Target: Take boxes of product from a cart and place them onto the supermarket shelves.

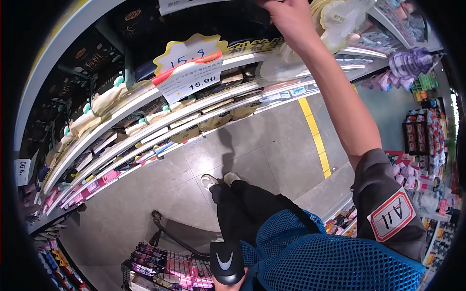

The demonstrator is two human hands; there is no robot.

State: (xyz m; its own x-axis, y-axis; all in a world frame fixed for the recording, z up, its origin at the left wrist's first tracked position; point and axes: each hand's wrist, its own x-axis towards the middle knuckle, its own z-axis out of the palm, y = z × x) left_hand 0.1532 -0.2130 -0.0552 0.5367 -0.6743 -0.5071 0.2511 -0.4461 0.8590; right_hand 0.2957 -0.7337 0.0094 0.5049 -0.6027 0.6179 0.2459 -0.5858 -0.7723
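Observation:
My right arm reaches up across the shelf front. At the top edge of the picture my right hand [291, 24] has its thumb and fingers bent together beside the dark packages [242, 22] on the upper shelf. What it grips, if anything, is partly cut off. Low in the middle, my left hand [232, 285] is closed round a black rounded handheld device [226, 262] with a silver crescent mark; most of that hand is hidden. Below the dark packages hangs a price tag [191, 80] under a yellow-edged handwritten card [187, 51].
A wire basket cart [141, 259] holding pink and purple packs stands at the lower left. Shelf tiers [160, 126] curve along the left. A yellow line [314, 133] marks the grey floor [272, 155]. Purple hanging goods [412, 68] and a red-packed rack [422, 131] are at the right.

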